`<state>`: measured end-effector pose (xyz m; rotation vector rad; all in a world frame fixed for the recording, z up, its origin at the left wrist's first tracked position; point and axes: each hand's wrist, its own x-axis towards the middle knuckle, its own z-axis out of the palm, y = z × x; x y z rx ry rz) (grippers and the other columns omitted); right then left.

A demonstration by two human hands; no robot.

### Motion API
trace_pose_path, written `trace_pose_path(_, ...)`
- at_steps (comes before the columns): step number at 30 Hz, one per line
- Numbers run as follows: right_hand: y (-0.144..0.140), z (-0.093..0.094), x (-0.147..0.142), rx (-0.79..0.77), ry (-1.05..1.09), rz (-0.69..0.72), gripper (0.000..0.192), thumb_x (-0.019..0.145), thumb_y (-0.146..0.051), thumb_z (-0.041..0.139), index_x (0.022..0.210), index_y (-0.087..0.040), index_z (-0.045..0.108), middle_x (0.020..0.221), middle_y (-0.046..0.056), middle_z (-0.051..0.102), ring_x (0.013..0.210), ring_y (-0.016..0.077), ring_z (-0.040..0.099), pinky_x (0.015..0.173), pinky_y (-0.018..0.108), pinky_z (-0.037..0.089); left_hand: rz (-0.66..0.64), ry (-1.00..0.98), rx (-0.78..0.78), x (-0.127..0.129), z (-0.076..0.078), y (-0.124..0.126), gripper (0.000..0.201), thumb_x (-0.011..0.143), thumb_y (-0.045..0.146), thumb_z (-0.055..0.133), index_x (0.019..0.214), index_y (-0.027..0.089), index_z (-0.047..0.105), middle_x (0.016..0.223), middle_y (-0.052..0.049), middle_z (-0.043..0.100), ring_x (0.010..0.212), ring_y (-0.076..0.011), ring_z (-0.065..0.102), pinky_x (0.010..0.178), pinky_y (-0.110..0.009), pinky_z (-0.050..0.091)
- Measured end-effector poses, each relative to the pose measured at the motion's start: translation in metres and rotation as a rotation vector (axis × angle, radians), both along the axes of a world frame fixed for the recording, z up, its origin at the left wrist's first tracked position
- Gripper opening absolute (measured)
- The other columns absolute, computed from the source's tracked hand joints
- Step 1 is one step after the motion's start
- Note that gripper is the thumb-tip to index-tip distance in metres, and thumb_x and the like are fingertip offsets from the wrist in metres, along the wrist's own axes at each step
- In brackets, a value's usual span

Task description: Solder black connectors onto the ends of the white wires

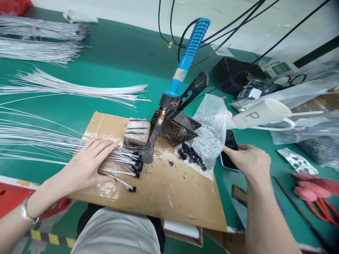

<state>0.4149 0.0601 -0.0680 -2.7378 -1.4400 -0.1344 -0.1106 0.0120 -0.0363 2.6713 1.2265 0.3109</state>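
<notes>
My left hand (92, 162) lies with its fingers stretched out over a bundle of thin white wires (66, 141). Small black connectors (138, 164) cap the wire ends just past my fingertips, on a brown cardboard sheet (169, 197). My right hand (250, 160) is closed across a dark smartphone (230, 148), thumb along its left side and fingers partly hidden at the right. Close to the thumb is a bubble-wrap bag (209, 130), with loose black connectors (192, 155) at its mouth. A blue-handled soldering iron (186, 58) stands mounted between my hands, its flat tip near the wire ends.
Beside the iron are a wrapped block with metal pins (136, 132) and a fan grille (172, 132). More wire bundles (79, 84) lie at the left. Rightward are a white mug (262, 114), a blister pack (298, 160), red-handled pliers (321, 210) and a black box (235, 74).
</notes>
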Motion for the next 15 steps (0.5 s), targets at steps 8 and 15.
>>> trace_pose_path(8,-0.052,0.02,-0.032,0.555,0.243,-0.056,0.072,0.1,-0.057,0.025,0.092,-0.009,0.078,0.082,0.02,0.07,0.08,0.03,0.059,0.077,0.045,0.04,-0.091,-0.253,-0.044,0.007,-0.012,0.015,0.017,0.102,0.018,0.057,0.107,0.02,0.073,0.1,-0.007,0.073,0.094,-0.0209,0.068,0.083,-0.031,0.055)
trace_pose_path(15,-0.107,0.013,-0.075,1.017,0.334,0.019,0.068,0.11,-0.05,0.021,0.077,-0.015,0.069,0.068,0.006,0.062,0.063,0.0189,0.056,0.062,0.033,0.043,-0.012,-0.263,-0.058,-0.002,-0.014,0.022,0.037,0.085,0.044,0.083,0.118,0.031,0.074,0.124,0.001,0.072,0.109,-0.024,0.071,0.098,-0.032,0.054)
